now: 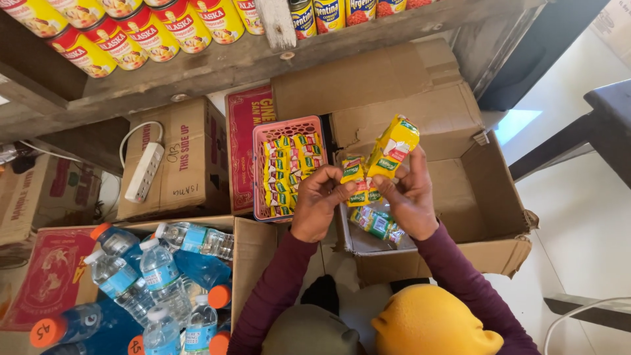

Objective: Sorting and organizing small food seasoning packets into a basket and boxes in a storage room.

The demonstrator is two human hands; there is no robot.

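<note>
Bottles: clear water bottles [161, 276] lie in a box well left of the left hand.
Basket: pink basket [287, 128] of yellow sachets — just left of it.
Left hand [319, 200]: pinching the sachet strip [378, 164].
Right hand [407, 194]: grasping the same strip — raised over the open cardboard box [486, 197].

- Single view, from a camera worn on the person's head, looking steeply down.
- Close range: the left hand [320, 200] and right hand [409, 194] sit near mid-frame, at arm's length.
- The upper edge reaches a wooden shelf [263, 59] ahead; the lower edge takes in the person's knees.
- No second view overlaps it.
</note>
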